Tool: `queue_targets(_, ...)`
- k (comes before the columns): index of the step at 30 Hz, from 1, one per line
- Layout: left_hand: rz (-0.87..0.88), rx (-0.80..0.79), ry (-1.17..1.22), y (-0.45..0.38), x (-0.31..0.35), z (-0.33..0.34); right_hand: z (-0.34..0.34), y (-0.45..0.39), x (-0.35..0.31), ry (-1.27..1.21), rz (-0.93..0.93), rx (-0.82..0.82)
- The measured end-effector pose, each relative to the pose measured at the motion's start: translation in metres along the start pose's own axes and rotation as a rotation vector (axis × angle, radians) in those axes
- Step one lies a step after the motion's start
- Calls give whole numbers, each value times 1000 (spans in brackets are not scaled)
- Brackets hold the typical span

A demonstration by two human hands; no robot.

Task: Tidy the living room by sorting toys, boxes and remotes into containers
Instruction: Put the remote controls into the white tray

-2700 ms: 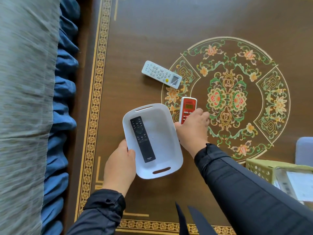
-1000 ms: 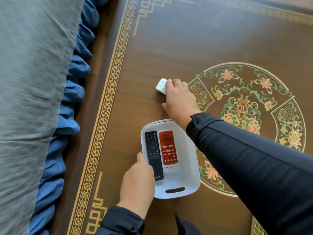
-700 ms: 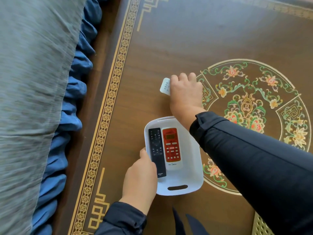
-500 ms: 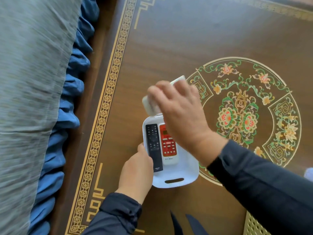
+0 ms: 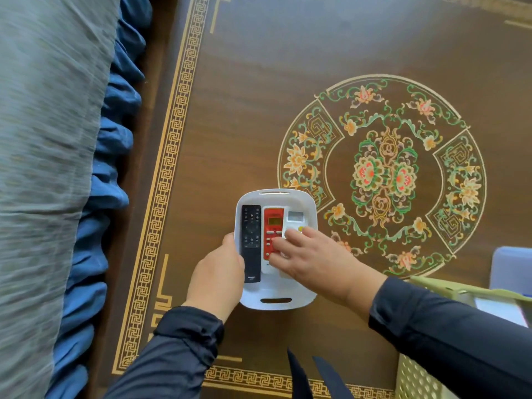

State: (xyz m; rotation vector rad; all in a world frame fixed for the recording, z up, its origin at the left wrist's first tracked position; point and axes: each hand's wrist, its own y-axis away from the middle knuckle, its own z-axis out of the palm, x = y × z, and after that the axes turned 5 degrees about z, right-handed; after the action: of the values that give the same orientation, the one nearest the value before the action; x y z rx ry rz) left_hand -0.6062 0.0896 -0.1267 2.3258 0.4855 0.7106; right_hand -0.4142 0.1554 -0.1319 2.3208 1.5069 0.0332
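My white tray (image 5: pixel 305 302) is holding three remotes side by side: a black remote (image 5: pixel 251 240) (its small print too blurred to read), a red remote (image 5: pixel 273 226) and a white remote (image 5: pixel 296 220). My left hand (image 5: pixel 218 276) is gripping the tray's left rim; my right hand (image 5: pixel 311 259) is resting loosely spread fingers across the red and white ones. One green basket (image 5: pixel 431 286) is sitting at right.

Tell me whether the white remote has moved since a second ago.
Yes. The white remote left the table beside the floral medallion and now lies in the white tray.
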Motion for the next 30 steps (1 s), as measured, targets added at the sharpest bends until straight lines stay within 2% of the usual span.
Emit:
queue_targets(5, -14, -22, 10, 12, 1, 6, 7, -3, -13, -40, 123, -87)
queue_targets(14, -50, -32, -12, 21, -2, 12, 14, 10, -37, -32, 274, -2)
queue_targets(16, -55, -43, 0, 21, -2, 12, 12, 13, -39, -108, 404, 96)
queue_targets(19, -51, -61, 10, 23, -2, 13, 6, 20, -45, -239, 855, 265)
queue_targets(21, -56, -66, -6, 24, -3, 13, 4, 25, -48, -407, 1120, 210)
queue_targets(23, -73, -62, 0, 25, -3, 13, 10, 32, -54, -605, 1238, 88)
queue_targets(27, -146, -40, -3, 31, 3, 14, 21, 41, -71, -756, 1224, -48)
queue_targets(28, -165, -3, -25, 32, 5, 15, 23, 42, -74, -752, 1212, -65)
queue_targets(30, -144, 175, -106, 37, 13, 16, 24, 45, -79, -762, 1195, -94)
